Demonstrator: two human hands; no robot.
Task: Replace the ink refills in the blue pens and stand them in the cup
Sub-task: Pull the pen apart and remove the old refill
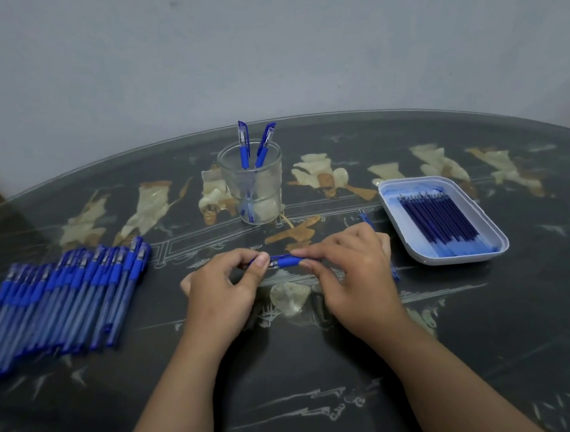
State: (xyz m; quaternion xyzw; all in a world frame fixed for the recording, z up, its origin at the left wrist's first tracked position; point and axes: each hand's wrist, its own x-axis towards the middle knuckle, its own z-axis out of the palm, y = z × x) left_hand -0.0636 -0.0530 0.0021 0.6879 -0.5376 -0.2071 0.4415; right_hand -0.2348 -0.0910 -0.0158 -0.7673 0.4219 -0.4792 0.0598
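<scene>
Pen (285, 261) sits level just above the middle of the table (290, 386), held between both hands. The left hand (221, 289) pinches its left end with thumb and forefinger. The right hand (349, 272) pinches the blue rubber sleeve (293, 260) on the other side. Each grip is therefore narrow and closed on the pen, with a metal collar (273, 263) showing between them. The joint there looks to be the one being twisted, but I cannot tell whether it is being loosened or tightened. A thin blue piece (365, 218) pokes out behind the right hand and again below it. It may be a refill tucked in the palm, though that is unclear. The pen should be light and stiff, and probably a little slick on its clear barrel. The rubber sleeve is the better place to hold while twisting, and the fine tip should take no sideways push. Two pens (244, 144) stand in the glass cup (268, 190) beyond the hands. A pile (64, 294) of pens lies to the left. Refills (441, 220) lie in a white tray (396, 220) to the right.
</scene>
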